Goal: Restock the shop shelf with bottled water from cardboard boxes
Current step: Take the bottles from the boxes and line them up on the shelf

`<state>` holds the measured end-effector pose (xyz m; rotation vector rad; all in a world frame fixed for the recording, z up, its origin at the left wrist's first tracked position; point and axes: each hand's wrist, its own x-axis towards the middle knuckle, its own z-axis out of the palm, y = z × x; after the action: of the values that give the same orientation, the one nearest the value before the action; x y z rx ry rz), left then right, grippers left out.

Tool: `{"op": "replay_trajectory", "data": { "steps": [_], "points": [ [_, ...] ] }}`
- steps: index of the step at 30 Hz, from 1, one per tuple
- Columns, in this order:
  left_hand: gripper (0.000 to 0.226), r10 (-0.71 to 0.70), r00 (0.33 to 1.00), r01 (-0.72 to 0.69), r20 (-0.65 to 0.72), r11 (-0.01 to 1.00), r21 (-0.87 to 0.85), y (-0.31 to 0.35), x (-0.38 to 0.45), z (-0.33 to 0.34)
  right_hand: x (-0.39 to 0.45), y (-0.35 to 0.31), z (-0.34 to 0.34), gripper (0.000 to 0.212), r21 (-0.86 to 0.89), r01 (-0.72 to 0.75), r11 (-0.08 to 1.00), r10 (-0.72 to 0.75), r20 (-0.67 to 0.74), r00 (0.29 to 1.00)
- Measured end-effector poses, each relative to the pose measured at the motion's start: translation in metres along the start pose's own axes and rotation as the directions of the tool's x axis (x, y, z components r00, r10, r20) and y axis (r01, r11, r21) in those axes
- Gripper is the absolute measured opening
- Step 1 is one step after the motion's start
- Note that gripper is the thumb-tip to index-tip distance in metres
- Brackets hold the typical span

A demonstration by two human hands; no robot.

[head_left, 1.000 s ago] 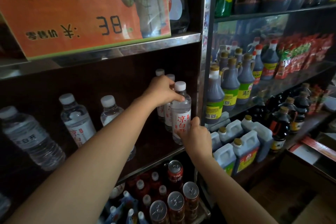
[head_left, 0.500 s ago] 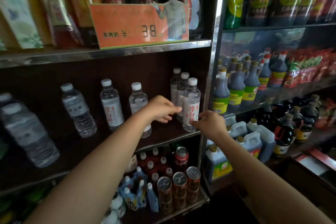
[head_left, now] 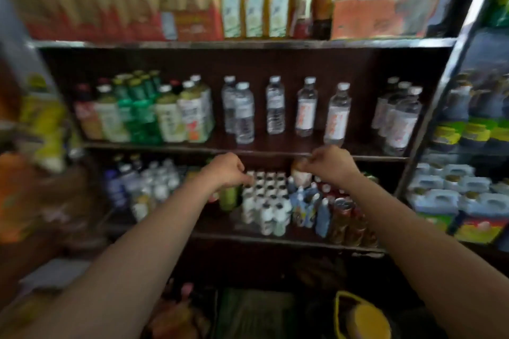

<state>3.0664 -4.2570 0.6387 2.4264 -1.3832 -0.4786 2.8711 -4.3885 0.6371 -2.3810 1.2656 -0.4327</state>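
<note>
Dim shop: a dark wooden shelf unit (head_left: 248, 60) with metal-edged boards; the blurred orange shape (head_left: 16, 195) at left is perhaps packaging.

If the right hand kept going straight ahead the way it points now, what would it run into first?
Probably the front edge of the water shelf: the right hand sits level with it, just below the labelled water bottle. Blur leaves depth uncertain.

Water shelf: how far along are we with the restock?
Done: water bottles stand on the middle shelf, a cluster at its right end. In hand: nothing; left hand and right hand hover loosely curled, no grip. Left: gaps between bottles remain; no cardboard box in view.
</note>
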Motion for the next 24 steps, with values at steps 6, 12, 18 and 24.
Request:
{"op": "replay_trajectory", "data": {
  "steps": [6, 12, 18, 24],
  "points": [
    [0.038, -0.193, 0.979, 0.200, -0.064, 0.969, 0.145, -0.140, -0.139, -0.012, -0.087, -0.125, 0.081, 0.042, 0.018, 0.261, 0.965, -0.258, 0.239, 0.936],
    [0.041, -0.420, 0.905, 0.424, -0.069, 0.905, 0.047, -0.241, -0.263, -0.023, -0.144, -0.245, 0.165, 0.045, 0.078, 0.521, 0.850, -0.500, 0.432, 0.751],
    [0.044, -0.688, 0.711, 0.679, -0.145, 0.725, -0.114, -0.323, -0.401, -0.014, -0.229, -0.358, 0.245, 0.047, 0.246, 0.683, 0.688, -0.672, 0.573, 0.470],
    [0.057, -0.909, 0.410, 0.845, -0.077, 0.410, -0.344, -0.368, -0.527, 0.039, -0.343, -0.409, 0.326, 0.054, 0.369, 0.748, 0.552, -0.694, 0.700, 0.167]
  ]
}}
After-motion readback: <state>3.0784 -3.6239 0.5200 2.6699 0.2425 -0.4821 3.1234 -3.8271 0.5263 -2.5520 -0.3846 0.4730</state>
